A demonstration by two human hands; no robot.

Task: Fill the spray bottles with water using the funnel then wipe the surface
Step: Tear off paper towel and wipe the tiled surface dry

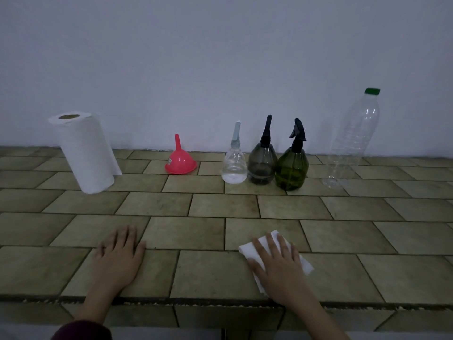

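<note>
White folded paper towel (274, 256) is lying soft and flimsy under the flat right hand (278, 265), so I'd be pressing its middle, while the left hand (117, 256) is resting spread on the tiled counter (220, 207).

left hand (117, 256) flat, fingers straight, palm down, well left of folded white paper towel (274, 256); right hand (277, 263) flat on it, fingers spread.

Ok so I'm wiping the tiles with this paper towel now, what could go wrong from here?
1. A wide sweep of your right hand with the paper towel might knock the three spray bottles, which stand close together.
2. The tall clear bottle looks empty, so probably light and easily toppled.
3. The grooves between tiles could snag or shred the towel.
</note>
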